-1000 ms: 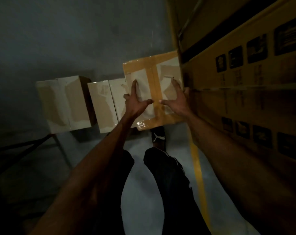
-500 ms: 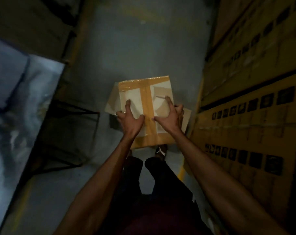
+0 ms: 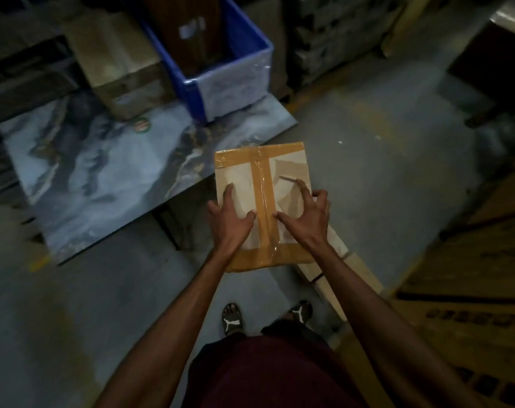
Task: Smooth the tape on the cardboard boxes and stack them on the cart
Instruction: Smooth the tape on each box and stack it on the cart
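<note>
Box [image 3: 262, 201] carried toward marbled slab [image 3: 103, 178], both hands gripping it, blue crate [image 3: 221, 81] contents unclear

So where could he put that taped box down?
The marbled board has bare room on its near half, between the round sticker and the held box. Its far edge is crowded by the blue bin and a brown carton. The grey floor right of the box also looks open.

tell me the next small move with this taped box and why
Probably carry the taped cardboard box left and forward, toward the marble-patterned board. The left hand and right hand hold it above the concrete floor, beside the board, not yet set down.
</note>
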`<state>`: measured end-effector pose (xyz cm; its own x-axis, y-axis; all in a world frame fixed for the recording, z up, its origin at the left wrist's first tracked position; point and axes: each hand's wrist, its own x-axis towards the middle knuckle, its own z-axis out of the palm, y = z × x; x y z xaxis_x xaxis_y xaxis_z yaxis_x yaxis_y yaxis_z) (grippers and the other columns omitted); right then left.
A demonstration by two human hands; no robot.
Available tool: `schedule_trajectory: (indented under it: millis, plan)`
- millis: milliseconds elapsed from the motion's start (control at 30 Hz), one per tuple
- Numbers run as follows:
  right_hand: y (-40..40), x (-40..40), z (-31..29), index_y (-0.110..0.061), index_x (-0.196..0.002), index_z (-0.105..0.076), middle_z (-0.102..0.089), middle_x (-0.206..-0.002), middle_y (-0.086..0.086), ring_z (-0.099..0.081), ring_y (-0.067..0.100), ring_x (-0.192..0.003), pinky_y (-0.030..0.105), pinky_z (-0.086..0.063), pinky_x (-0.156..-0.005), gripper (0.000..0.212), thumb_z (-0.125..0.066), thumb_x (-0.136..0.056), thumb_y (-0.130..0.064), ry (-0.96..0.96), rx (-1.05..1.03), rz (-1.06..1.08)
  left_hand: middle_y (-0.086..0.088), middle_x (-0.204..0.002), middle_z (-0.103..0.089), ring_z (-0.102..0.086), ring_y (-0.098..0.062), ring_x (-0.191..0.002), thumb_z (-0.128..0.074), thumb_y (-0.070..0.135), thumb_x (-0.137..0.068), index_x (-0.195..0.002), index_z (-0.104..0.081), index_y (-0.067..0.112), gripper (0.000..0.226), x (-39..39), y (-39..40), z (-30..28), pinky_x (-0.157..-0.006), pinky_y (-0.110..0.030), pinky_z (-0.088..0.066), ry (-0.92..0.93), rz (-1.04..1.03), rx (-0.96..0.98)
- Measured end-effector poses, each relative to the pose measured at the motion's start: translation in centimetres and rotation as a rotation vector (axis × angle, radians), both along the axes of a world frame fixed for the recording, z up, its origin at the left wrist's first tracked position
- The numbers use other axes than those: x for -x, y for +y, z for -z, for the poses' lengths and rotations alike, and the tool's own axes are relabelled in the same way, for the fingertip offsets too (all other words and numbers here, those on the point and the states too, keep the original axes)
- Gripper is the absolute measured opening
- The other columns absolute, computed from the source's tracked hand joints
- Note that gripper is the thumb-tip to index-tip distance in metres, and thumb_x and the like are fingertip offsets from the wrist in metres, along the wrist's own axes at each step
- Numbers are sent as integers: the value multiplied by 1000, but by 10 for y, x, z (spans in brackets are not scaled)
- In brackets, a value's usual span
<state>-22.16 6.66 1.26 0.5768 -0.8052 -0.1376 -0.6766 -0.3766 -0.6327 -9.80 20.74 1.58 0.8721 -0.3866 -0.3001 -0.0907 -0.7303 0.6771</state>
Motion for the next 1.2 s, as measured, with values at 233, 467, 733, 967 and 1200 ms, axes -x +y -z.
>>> schedule_trajectory:
  millis: [233, 467, 733, 967, 1200]
  plan:
    - [63, -108, -11, -43, -152, -33, -38, -130, 11, -42, 33, -124, 47, -44, -104, 99, -79, -69, -68, -58, 27, -226, -17, -142, -31, -38, -38, -129, -71, 54, -81, -152, -25, 38, 86, -80, 90, -14, -108, -45, -41, -101, -170, -47]
    - [70, -221, -16, -42, -153, -31, -31, -135, 9, -38, 34, -128, 52, -44, -105, 99, -76, -70, -71, -68, 12, -439, -17, -138, -32, -38, -38, -125, -70, 54, -83, -152, -27, 36, 84, -158, 116, -23, -101, -46, -41, -130, -340, -103]
    - [46, -328, 7, -39, -153, -30, -25, -153, 16, -32, 44, -139, 54, -38, -111, 92, -75, -77, -66, 14, 31, -674, -21, -146, -27, -36, -42, -130, -70, 59, -82, -157, -16, 30, 97, -230, 99, -12, -105, -49, -38, -38, -435, -209]
    - [28, -361, 23, -40, -152, -28, -26, -147, 12, -38, 41, -134, 54, -47, -105, 81, -66, -86, -66, 34, -14, -807, -19, -152, -17, -32, -42, -133, -75, 67, -73, -158, -11, 31, 112, -264, 93, 8, -106, -51, -37, -3, -391, -322]
    - [16, -388, 25, -39, -157, -29, -21, -166, 3, -14, 37, -151, 58, -14, -122, 69, -46, -95, -65, -23, 363, -1121, -15, -161, -13, -25, -42, -144, -83, 54, -68, -157, -18, 42, 110, -339, 99, 10, -113, -53, -32, -79, -81, -360]
